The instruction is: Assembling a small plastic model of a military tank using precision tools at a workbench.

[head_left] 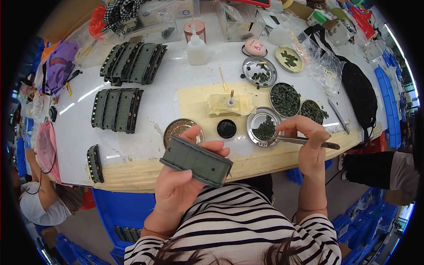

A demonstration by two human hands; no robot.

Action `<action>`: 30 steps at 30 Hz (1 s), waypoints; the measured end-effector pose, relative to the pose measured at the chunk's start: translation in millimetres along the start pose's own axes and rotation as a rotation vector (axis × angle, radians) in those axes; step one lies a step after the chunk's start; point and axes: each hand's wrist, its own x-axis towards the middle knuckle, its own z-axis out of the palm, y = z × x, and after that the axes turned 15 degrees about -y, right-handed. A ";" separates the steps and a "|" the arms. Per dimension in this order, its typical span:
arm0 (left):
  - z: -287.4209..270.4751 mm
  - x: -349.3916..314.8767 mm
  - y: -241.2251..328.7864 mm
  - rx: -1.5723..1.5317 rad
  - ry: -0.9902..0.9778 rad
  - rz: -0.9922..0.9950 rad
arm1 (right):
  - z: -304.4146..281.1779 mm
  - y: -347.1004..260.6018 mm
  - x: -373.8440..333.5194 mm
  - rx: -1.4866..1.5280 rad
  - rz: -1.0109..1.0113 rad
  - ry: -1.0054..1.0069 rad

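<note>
Your striped top fills the bottom of the view, and just above it your left hand (179, 183) grips a grey-green track section (196, 160) over the table's near edge. It is a flat, oblong strip of linked ribbed segments, tilted so its right end sits lower; your thumb presses its lower edge while the fingertips curl over the top edge. Your right hand (307, 137) is pinched around metal tweezers (300, 141), whose tips reach left into a round steel dish (264, 126) of small dark green parts; whether the tips hold a piece is hard to tell at this size.

On the white table (154, 106), left of your hand, one single track piece (95, 164) lies near the edge, with a batch of finished tracks (116, 110) farther back and another batch (134, 63) behind that. Just beyond the held strip sit a dish of brownish bits (176, 128) and a small black cap (226, 128). Further right, two more dishes of green parts (285, 99) stand side by side, and a white squeeze bottle (197, 47) stands at the back.
</note>
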 end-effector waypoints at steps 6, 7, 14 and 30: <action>9.8 2.2 -1.9 -0.030 0.074 -0.158 | -11.0 4.5 3.7 -0.136 0.001 -0.103; 8.6 1.5 -3.0 -0.025 0.074 -0.150 | -9.2 1.6 4.1 -0.096 0.016 -0.089; 5.5 -0.8 -7.3 0.006 0.160 -0.094 | 0.3 1.1 -2.4 0.053 0.098 -0.151; 9.1 2.2 -5.8 0.297 0.097 -0.130 | 10.7 2.2 10.0 -0.126 -0.040 -0.292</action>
